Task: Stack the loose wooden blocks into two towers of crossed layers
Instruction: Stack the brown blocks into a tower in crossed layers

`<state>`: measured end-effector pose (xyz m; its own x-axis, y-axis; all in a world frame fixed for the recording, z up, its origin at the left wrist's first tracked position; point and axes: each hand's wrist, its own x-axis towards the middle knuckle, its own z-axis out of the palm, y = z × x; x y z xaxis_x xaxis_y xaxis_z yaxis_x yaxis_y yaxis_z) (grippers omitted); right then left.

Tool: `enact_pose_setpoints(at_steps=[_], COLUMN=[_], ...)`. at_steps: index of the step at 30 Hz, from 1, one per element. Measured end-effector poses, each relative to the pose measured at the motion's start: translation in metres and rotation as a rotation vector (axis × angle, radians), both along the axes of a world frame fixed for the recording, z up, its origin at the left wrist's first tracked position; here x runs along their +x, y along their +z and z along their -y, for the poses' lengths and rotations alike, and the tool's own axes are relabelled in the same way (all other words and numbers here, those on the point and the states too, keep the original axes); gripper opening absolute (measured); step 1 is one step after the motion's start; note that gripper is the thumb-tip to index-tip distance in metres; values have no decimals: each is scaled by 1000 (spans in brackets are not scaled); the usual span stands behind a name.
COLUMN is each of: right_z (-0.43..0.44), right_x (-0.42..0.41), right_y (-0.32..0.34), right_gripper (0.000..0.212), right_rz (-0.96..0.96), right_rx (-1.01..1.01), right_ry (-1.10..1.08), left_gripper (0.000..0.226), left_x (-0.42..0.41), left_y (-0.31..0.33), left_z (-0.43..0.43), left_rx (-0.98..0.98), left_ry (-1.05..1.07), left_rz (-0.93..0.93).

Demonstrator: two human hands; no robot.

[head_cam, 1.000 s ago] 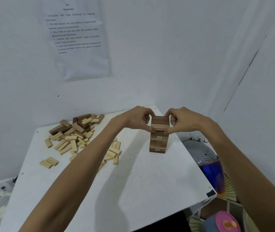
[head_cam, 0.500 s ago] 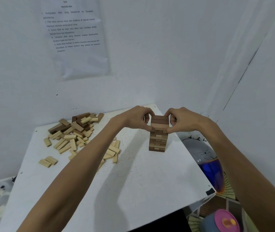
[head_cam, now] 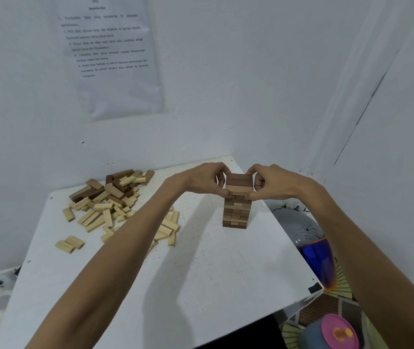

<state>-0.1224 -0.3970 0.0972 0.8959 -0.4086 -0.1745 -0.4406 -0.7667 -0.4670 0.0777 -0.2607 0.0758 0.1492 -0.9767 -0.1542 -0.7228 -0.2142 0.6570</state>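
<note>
Now tower [head_cam: 236, 210] top pinched between left hand [head_cam: 207, 180], right hand [head_cam: 272, 182].

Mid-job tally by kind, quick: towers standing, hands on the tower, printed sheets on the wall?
Tower: 1
Hands: 2, left hand and right hand, both pinching its top layers
Printed sheet: 1
Total: 4

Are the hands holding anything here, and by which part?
The left hand and right hand pinch the top layers of the tower, one hand at each opposite side.
</note>
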Motion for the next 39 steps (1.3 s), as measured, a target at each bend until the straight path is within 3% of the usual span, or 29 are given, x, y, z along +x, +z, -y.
enact_pose_setpoints(at_steps=[31, 33, 37, 39], right_z=[4, 4, 3, 0], right_x=[0, -1, -4, -6], right_y=[-11, -10, -5, 2], right_gripper=[67, 73, 101, 101], right_rz=[14, 13, 45, 61], right_rx=[26, 36, 43, 13], right_ry=[12, 14, 6, 6], left_gripper=[50, 56, 91, 97], left_x=[2, 2, 1, 1], left_y=[-4, -4, -2, 1], left_z=[-2, -3, -8, -13], left_rx=[-34, -22, -19, -29], left_ry=[-20, -13, 21, 32], left_rz=[-34, -37, -25, -22])
